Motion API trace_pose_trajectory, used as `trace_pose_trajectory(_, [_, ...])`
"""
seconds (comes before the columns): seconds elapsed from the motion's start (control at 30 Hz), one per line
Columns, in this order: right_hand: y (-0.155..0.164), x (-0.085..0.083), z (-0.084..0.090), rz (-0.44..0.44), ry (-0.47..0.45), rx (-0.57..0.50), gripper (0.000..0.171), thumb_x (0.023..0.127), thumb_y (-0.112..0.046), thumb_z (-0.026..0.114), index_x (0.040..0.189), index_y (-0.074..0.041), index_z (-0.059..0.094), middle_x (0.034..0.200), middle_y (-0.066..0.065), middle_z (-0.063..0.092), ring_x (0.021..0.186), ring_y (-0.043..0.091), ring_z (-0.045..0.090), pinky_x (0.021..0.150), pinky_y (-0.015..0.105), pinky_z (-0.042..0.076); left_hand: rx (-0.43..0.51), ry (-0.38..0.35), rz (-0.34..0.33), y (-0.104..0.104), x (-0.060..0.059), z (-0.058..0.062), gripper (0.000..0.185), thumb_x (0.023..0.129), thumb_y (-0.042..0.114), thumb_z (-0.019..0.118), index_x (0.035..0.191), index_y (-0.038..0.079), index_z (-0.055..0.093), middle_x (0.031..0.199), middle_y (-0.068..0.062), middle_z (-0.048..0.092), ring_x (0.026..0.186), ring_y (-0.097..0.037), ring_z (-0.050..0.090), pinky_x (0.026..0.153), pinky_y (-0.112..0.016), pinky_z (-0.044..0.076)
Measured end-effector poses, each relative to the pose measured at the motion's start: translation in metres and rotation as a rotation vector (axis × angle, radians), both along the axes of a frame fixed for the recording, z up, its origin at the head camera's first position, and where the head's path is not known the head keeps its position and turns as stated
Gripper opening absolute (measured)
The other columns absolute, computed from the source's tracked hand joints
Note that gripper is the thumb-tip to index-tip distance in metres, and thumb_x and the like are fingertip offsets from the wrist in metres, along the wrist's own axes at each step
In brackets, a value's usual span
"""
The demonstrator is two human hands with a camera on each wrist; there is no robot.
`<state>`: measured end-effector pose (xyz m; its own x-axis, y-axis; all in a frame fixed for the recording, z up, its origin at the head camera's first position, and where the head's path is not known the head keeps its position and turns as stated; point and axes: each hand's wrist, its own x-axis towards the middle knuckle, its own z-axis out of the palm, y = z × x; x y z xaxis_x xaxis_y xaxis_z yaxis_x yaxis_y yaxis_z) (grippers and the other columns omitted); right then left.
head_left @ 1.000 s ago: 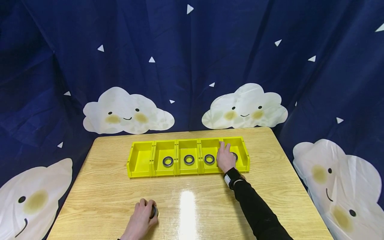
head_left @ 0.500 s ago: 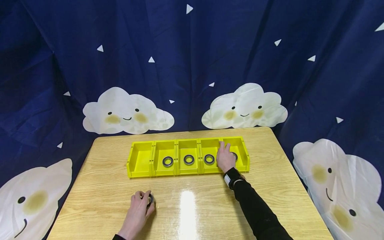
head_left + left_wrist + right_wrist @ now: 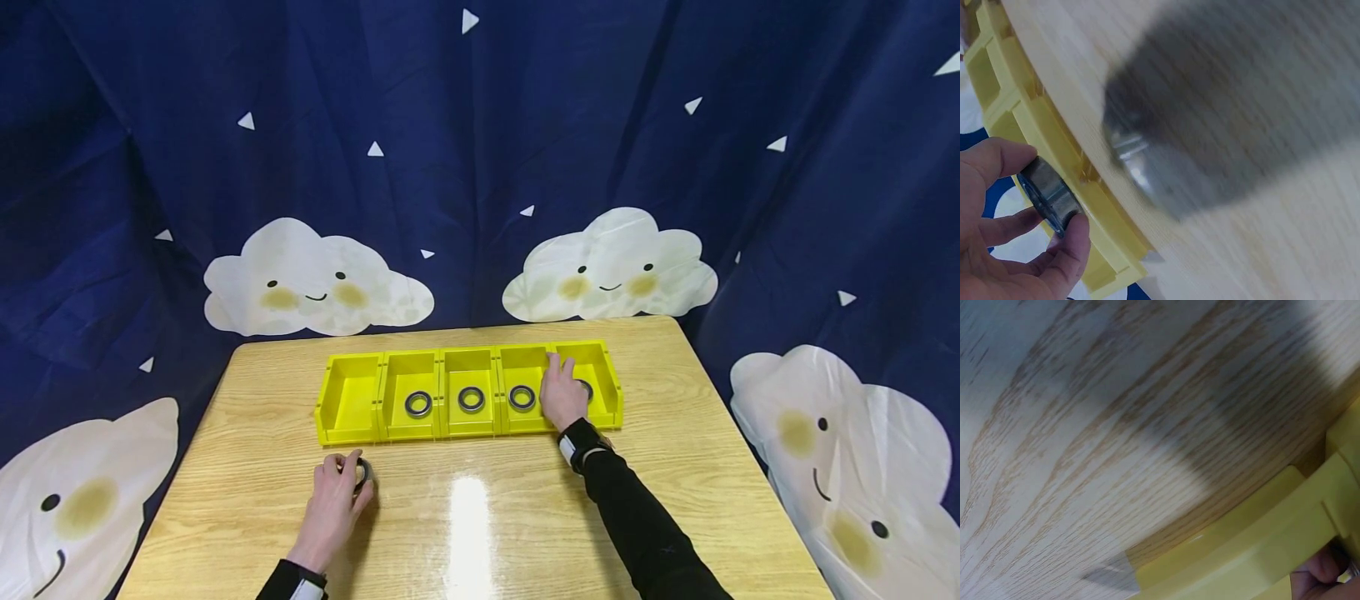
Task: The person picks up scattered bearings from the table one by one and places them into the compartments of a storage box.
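Note:
My left hand (image 3: 332, 500) pinches a ball bearing (image 3: 1050, 195) between thumb and fingers, tilted on edge, just in front of the bin row's left end. A row of yellow bins (image 3: 353, 435) stands across the table. My right hand (image 3: 564, 396) reaches over the right end of the row, beside a bearing (image 3: 587, 389) in the rightmost bin that it partly covers. In the right wrist view a bin wall hides most of those fingers (image 3: 1322, 565); whether they grip the bearing cannot be told. Bearings lie flat in the second bin (image 3: 418, 404), the middle bin (image 3: 471, 399) and the fourth bin (image 3: 522, 397).
The leftmost bin (image 3: 351, 392) shows only its bare yellow floor. A wooden table (image 3: 420, 533) extends in front of the bins, with a bright glare patch. Behind it hangs a dark blue curtain (image 3: 480, 167) with clouds.
My left hand has moved forward and slightly left with the bearing, nearing the bins. The right hand has stayed in place over the right end of the row.

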<state>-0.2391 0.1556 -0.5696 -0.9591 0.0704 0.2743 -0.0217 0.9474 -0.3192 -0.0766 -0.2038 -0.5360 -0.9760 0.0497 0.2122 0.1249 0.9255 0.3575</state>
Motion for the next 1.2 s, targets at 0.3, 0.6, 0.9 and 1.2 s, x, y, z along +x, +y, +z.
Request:
trace_pose_trajectory(0.3, [0.0, -0.001, -0.001, -0.003, -0.026, -0.008, 0.034, 0.1, -0.016, 0.043, 0.133, -0.007, 0.042, 0.107, 0.024, 0.049, 0.039, 0.023, 0.039, 0.034, 0.032, 0.033, -0.006, 0.145, -0.002, -0.008, -0.02, -0.001, 0.042, 0.083, 0.009, 0.071, 0.118, -0.008, 0.056, 0.098, -0.03, 0.052, 0.09, -0.047, 0.051, 0.07, -0.052, 0.05])
trace_pose_trajectory(0.6, [0.0, -0.002, -0.001, -0.004, -0.051, -0.009, 0.036, 0.101, -0.016, 0.043, 0.135, -0.007, 0.041, 0.108, 0.024, 0.048, 0.04, 0.023, 0.04, 0.034, 0.032, 0.033, -0.042, 0.09, 0.02, -0.01, -0.036, 0.008, 0.044, 0.087, 0.011, 0.069, 0.124, -0.008, 0.055, 0.107, -0.032, 0.051, 0.097, -0.047, 0.05, 0.069, -0.051, 0.052])
trace_pose_trajectory(0.9, [0.0, -0.001, 0.001, -0.008, -0.041, -0.015, 0.035, 0.1, -0.015, 0.044, 0.134, -0.006, 0.042, 0.107, 0.024, 0.048, 0.04, 0.023, 0.04, 0.034, 0.033, 0.034, -0.066, 0.084, 0.029, -0.012, -0.053, 0.009, 0.045, 0.088, 0.013, 0.068, 0.124, -0.01, 0.055, 0.108, -0.034, 0.051, 0.099, -0.05, 0.05, 0.073, -0.054, 0.051])
trace_pose_trajectory(1.2, [0.0, -0.003, -0.003, -0.005, -0.014, -0.003, 0.034, 0.1, -0.016, 0.046, 0.133, -0.007, 0.043, 0.106, 0.024, 0.048, 0.038, 0.022, 0.038, 0.033, 0.03, 0.03, -0.067, 0.003, 0.052, -0.011, -0.067, 0.011, 0.046, 0.09, 0.015, 0.065, 0.127, -0.01, 0.053, 0.113, -0.036, 0.049, 0.102, -0.05, 0.049, 0.078, -0.056, 0.05])
